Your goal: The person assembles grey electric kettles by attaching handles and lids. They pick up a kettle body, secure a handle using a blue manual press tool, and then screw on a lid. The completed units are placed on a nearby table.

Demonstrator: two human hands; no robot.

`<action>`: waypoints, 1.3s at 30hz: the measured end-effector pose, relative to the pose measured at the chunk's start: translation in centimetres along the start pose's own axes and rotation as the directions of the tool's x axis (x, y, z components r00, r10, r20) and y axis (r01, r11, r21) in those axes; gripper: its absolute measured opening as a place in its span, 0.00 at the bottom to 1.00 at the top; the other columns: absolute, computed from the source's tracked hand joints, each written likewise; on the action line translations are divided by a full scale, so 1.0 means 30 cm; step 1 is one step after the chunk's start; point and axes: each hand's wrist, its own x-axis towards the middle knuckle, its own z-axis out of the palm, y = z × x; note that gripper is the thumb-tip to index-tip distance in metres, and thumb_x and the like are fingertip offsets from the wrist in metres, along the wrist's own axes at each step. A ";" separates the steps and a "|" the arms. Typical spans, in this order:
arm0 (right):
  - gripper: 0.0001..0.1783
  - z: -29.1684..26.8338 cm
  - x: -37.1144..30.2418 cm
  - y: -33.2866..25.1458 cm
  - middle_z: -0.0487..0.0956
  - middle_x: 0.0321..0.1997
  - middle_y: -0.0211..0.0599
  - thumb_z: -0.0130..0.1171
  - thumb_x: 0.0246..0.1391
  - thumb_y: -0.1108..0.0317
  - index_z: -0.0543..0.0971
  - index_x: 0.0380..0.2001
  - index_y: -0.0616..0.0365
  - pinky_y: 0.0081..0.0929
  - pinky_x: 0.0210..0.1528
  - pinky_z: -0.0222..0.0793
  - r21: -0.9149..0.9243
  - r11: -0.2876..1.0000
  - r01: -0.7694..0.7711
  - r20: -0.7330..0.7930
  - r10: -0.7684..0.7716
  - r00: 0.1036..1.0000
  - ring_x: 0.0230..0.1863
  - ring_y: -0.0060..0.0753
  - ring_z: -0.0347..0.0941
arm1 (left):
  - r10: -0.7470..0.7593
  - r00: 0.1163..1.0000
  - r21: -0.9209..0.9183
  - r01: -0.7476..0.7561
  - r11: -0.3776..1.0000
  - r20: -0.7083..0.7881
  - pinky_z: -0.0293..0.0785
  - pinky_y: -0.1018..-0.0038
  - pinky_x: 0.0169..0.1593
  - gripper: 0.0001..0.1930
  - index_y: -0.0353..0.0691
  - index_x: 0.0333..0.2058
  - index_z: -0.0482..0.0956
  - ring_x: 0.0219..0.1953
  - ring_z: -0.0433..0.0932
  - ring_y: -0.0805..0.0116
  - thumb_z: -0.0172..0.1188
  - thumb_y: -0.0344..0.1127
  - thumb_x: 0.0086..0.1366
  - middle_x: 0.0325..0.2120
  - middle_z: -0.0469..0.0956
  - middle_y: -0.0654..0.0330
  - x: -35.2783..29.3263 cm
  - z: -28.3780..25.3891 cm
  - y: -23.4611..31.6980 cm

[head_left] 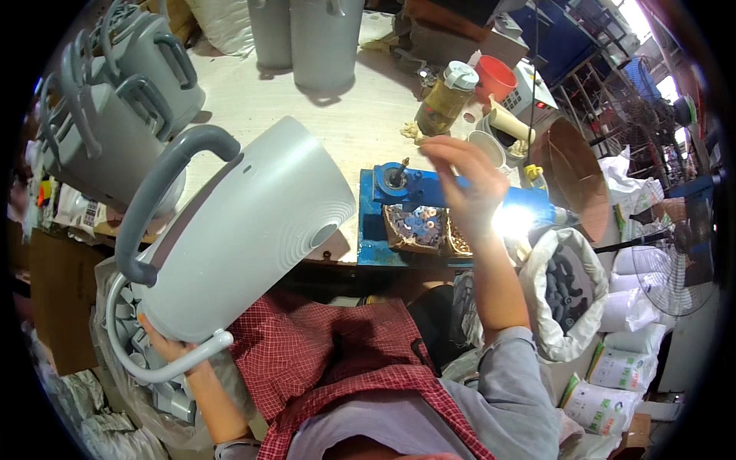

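My left hand (165,341) grips the lower end of a light grey plastic jug body (261,222), partly hidden behind it. The jug lies tilted, its wide end pointing up and right. A dark grey curved handle (146,199) is fixed along its side, and a light grey carrying handle (172,372) loops round the lower end. A hole ringed by ridges shows near the wide end. My right hand (468,180) is raised above a blue bench fixture (429,186), its fingers stretched left, apart from the thumb. Near those fingertips an upright metal pin (401,170) stands on the fixture.
Small cardboard boxes of washers (418,224) and brass-coloured parts (458,239) sit before the fixture. More grey jugs (115,130) stand left and at the back. A lidded bottle (447,100), red cup (495,78), sack of dark handles (563,291) and fan (682,257) are to the right.
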 end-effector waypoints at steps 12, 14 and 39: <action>0.14 0.042 -0.028 0.052 0.82 0.36 0.37 0.63 0.38 0.80 0.82 0.33 0.59 0.27 0.33 0.75 -0.207 0.923 0.325 0.030 -0.327 0.945 0.32 0.36 0.79 | 0.107 0.988 -0.027 -0.105 0.994 0.108 0.68 0.66 0.59 0.36 0.32 0.62 0.55 0.56 0.70 0.59 0.57 0.47 0.63 0.57 0.65 0.47 0.014 -0.005 -0.063; 0.16 0.040 -0.031 0.056 0.82 0.36 0.36 0.62 0.36 0.78 0.81 0.34 0.59 0.27 0.33 0.75 -0.246 0.900 0.360 0.052 -0.359 0.932 0.32 0.35 0.79 | 0.174 0.968 -0.021 -0.173 0.985 0.183 0.68 0.66 0.58 0.35 0.30 0.61 0.56 0.55 0.70 0.60 0.58 0.45 0.63 0.57 0.66 0.47 0.036 0.018 -0.050; 0.23 -0.105 -0.173 0.026 0.80 0.35 0.37 0.64 0.48 0.78 0.75 0.50 0.69 0.22 0.41 0.72 0.407 0.723 -0.558 0.072 0.583 0.809 0.35 0.24 0.76 | -0.154 0.899 -0.165 0.240 0.957 0.411 0.77 0.73 0.36 0.29 0.27 0.39 0.78 0.32 0.80 0.67 0.45 0.53 0.70 0.32 0.80 0.52 0.097 0.476 0.051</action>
